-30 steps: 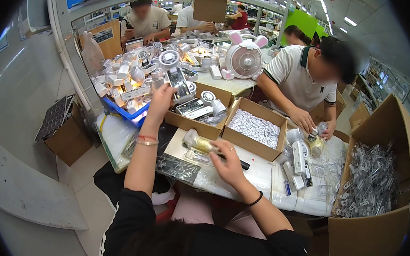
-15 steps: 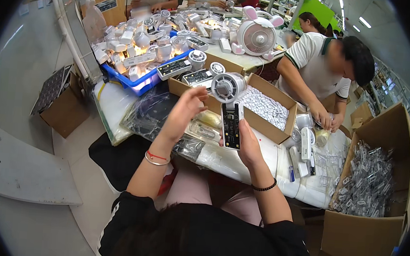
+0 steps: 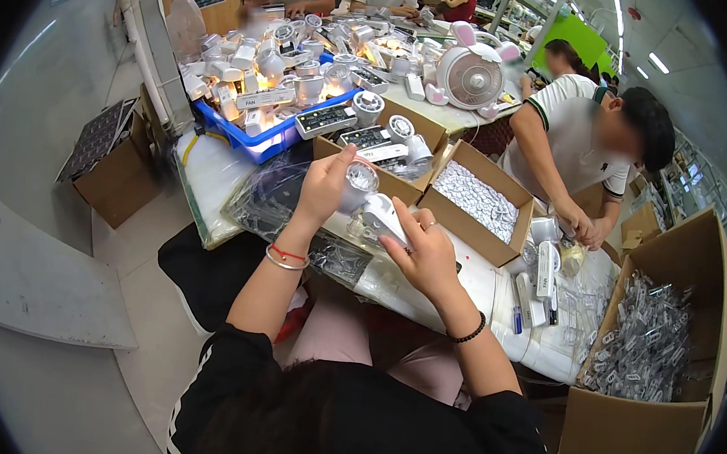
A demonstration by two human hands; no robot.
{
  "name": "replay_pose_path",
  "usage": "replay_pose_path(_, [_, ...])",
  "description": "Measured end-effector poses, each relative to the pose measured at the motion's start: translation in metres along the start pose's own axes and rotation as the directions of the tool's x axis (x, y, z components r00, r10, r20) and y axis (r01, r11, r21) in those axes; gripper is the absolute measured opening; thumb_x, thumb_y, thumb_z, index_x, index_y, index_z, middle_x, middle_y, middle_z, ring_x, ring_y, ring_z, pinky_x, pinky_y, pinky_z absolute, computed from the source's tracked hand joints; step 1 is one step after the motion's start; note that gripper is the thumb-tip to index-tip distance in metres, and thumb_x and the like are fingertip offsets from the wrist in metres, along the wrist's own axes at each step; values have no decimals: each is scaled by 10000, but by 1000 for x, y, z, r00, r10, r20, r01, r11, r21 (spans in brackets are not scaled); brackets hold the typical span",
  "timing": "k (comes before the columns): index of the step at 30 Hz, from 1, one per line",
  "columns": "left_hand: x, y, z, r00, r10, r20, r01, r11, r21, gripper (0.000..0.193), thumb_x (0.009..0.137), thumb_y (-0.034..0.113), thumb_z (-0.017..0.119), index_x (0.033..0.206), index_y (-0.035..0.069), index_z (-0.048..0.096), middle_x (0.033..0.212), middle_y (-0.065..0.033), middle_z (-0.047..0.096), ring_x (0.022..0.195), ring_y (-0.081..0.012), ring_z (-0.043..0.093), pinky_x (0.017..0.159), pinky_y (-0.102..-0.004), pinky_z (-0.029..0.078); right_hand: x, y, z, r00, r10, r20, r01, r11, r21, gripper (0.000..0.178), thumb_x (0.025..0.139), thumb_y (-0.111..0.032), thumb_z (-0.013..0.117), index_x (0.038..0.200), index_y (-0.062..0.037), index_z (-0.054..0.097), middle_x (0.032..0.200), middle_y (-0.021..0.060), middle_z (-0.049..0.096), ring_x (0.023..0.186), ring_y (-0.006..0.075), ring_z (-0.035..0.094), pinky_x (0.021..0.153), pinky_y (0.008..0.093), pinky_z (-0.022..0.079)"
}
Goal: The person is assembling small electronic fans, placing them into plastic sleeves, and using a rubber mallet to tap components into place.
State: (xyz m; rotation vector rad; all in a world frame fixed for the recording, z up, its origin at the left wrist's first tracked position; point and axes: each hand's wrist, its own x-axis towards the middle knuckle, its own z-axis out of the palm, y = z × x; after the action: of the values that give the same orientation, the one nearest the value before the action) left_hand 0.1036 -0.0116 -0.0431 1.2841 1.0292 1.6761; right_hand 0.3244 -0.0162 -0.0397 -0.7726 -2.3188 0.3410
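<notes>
A small white handheld fan (image 3: pixel 383 218) is between my hands above the near edge of the bench. My left hand (image 3: pixel 323 187) is closed on its round head, thumb and fingers at the rim. The white handle lies in the grip of my right hand (image 3: pixel 426 254), fingers along its upper side. Its outer casing faces up, and the underside is hidden. Just beyond, a cardboard box (image 3: pixel 324 150) holds several more fans, some with dark circuit boards showing. Next to it stands an open carton (image 3: pixel 488 247) full of small white pieces.
A blue crate (image 3: pixel 260 151) heaped with fans, some lit, stands at the far left. At the right is a large carton (image 3: pixel 633 434) of clear plastic parts. Several white fans (image 3: pixel 545 271) and a blue pen (image 3: pixel 518 319) lie nearby. A co-worker (image 3: pixel 549 143) works across the bench.
My right hand has turned the fan over, so its casing shows instead of the circuit board. It has moved left and lower, and my left hand has closed on the head.
</notes>
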Motion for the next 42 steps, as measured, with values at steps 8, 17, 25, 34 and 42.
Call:
replay_pose_path(8, [1,8,1,935,252,252,-352,763,543,210,823,186,656,863,-14,708,812,-133,714,756,-202,697,708,-286,531,8,20,21,970,-240,23,236,924,-303,508,767,-309,721,1229,-134,601,828,88,525,724,262,547,655,369,463])
replay_pose_path(17, [-13,-9,-8,951,265,159,-309,803,509,227,823,218,659,894,8,711,825,-145,708,740,-256,696,707,-311,537,6,22,30,970,-220,103,242,922,-303,541,770,-342,716,1263,-162,585,951,73,568,896,248,547,738,372,457])
replay_pose_path(25, [-13,-17,-14,952,261,158,-304,779,548,244,837,232,649,916,9,707,839,-157,704,754,-283,691,700,-329,535,0,22,19,971,-199,131,218,964,-154,510,817,-265,693,1284,-112,559,1098,124,548,960,310,531,874,419,432])
replay_pose_path(34, [-40,10,-56,911,407,61,-315,595,740,200,812,194,628,863,11,690,809,-167,686,730,-314,676,679,-349,532,-73,58,-20,983,170,72,-132,917,-376,365,881,-267,615,1162,-36,581,1004,161,595,935,327,585,766,422,485])
replay_pose_path(42, [-42,13,-61,937,349,18,-244,617,748,220,821,207,623,860,2,695,794,-171,690,727,-312,680,677,-346,531,-85,27,-53,812,524,259,-583,704,405,276,980,-241,514,1026,1,638,605,-13,460,542,91,456,501,250,359])
